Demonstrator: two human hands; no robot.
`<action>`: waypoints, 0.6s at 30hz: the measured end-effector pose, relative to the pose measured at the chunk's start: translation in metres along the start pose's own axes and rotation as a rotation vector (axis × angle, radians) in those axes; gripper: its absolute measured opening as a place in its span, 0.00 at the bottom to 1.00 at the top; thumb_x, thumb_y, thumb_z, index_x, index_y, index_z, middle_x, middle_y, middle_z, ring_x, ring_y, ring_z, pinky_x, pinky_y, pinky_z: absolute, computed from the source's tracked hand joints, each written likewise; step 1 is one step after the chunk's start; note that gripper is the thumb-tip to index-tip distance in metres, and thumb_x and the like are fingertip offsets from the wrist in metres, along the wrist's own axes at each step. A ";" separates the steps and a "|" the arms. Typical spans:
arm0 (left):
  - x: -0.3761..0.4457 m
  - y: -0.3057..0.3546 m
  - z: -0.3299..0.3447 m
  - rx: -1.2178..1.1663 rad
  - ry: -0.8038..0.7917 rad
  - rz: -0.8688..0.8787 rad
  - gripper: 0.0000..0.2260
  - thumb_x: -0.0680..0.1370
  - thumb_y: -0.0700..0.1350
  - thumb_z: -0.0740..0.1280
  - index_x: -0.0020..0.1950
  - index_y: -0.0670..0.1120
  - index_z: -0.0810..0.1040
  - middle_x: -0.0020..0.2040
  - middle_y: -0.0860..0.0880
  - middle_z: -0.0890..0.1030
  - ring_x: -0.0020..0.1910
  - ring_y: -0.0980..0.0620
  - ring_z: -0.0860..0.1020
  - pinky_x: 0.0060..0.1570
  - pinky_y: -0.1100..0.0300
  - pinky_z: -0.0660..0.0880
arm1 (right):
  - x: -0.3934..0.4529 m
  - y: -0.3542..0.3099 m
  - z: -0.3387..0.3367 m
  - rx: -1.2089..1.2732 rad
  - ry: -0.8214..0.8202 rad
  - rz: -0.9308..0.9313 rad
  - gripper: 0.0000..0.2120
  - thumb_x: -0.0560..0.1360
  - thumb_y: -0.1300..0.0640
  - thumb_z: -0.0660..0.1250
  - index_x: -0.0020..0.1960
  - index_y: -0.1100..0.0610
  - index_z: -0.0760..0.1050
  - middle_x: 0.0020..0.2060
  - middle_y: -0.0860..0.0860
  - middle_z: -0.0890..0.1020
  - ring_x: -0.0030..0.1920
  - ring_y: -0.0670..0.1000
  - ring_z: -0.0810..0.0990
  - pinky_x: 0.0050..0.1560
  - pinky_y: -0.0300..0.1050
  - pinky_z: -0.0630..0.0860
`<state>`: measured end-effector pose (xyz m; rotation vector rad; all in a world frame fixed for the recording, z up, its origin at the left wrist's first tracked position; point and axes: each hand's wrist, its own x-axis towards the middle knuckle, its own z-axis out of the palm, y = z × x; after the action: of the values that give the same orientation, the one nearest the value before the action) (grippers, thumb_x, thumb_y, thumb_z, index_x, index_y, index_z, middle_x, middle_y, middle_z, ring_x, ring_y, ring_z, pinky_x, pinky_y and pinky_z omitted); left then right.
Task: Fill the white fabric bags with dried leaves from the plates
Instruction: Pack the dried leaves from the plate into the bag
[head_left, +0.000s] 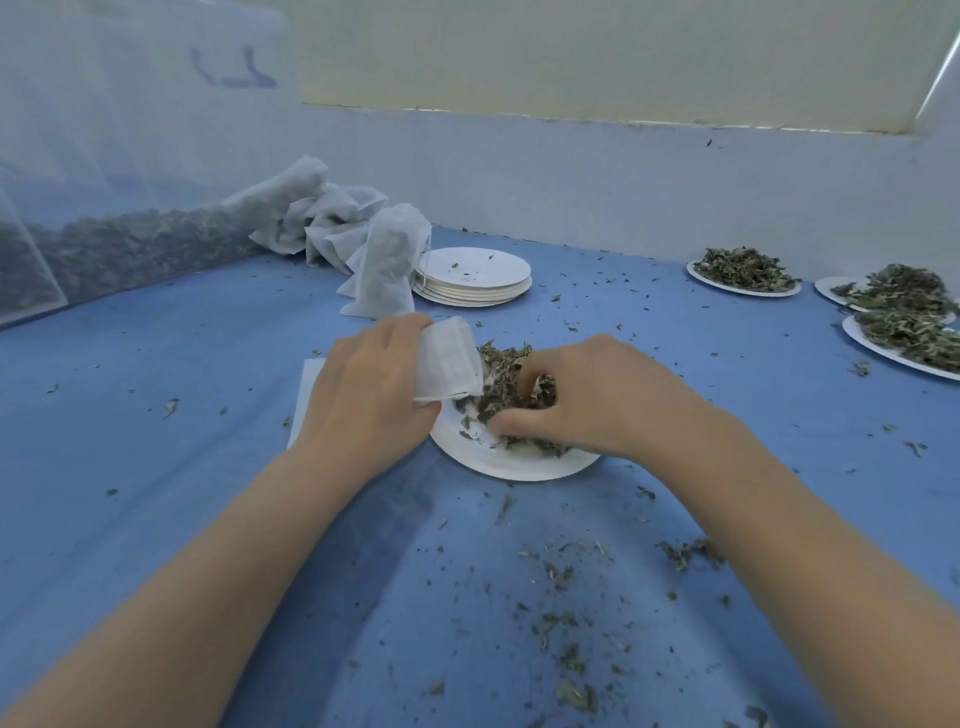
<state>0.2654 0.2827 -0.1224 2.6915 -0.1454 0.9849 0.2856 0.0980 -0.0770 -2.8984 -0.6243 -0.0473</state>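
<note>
Left hand gripping a small white fabric bag, fingers curled round its lower edge, mouth of the bag tipped toward the pile of dried leaves on the near paper plate. Right hand down in that pile, fingers curled into the leaves and pinching a clump, thumb pressed at the near side of the heap. Plate sitting on the blue bench right between the two forearms, with a flat white sheet partly hidden under the left hand. Farther back, a filled bag standing upright, leaning by a stack of used plates that carries only a few crumbs. Behind it, a crumpled heap of empty bags against the pale wall. Off to the right, well apart from the hands, three more plates heaped with leaves, the two farthest right overlapping at the frame edge. At left, a clear plastic bin with a dark layer of leaves along its bottom. Loose leaf bits scattered all over the bench, thickest in the near foreground.
</note>
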 end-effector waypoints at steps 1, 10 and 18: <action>0.000 0.000 0.001 0.009 -0.017 0.012 0.24 0.67 0.36 0.70 0.63 0.40 0.73 0.55 0.40 0.78 0.49 0.35 0.74 0.46 0.53 0.65 | -0.001 -0.004 0.004 -0.038 -0.012 -0.002 0.19 0.67 0.32 0.65 0.48 0.46 0.74 0.33 0.45 0.71 0.35 0.42 0.70 0.29 0.40 0.63; 0.000 -0.003 0.006 0.023 -0.041 0.055 0.21 0.67 0.38 0.70 0.60 0.40 0.73 0.51 0.42 0.78 0.48 0.39 0.75 0.48 0.52 0.65 | 0.005 -0.014 0.016 0.067 -0.015 -0.035 0.08 0.72 0.53 0.67 0.51 0.50 0.81 0.44 0.48 0.81 0.44 0.49 0.78 0.39 0.40 0.75; 0.001 -0.006 0.006 0.043 -0.058 0.049 0.22 0.67 0.37 0.70 0.61 0.40 0.73 0.53 0.43 0.78 0.49 0.40 0.75 0.49 0.52 0.65 | 0.001 0.006 -0.016 0.506 0.010 -0.040 0.04 0.72 0.56 0.70 0.42 0.47 0.81 0.31 0.47 0.84 0.32 0.41 0.82 0.40 0.30 0.75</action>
<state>0.2709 0.2863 -0.1278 2.7690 -0.2044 0.9348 0.2889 0.0902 -0.0625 -2.3971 -0.5910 0.0796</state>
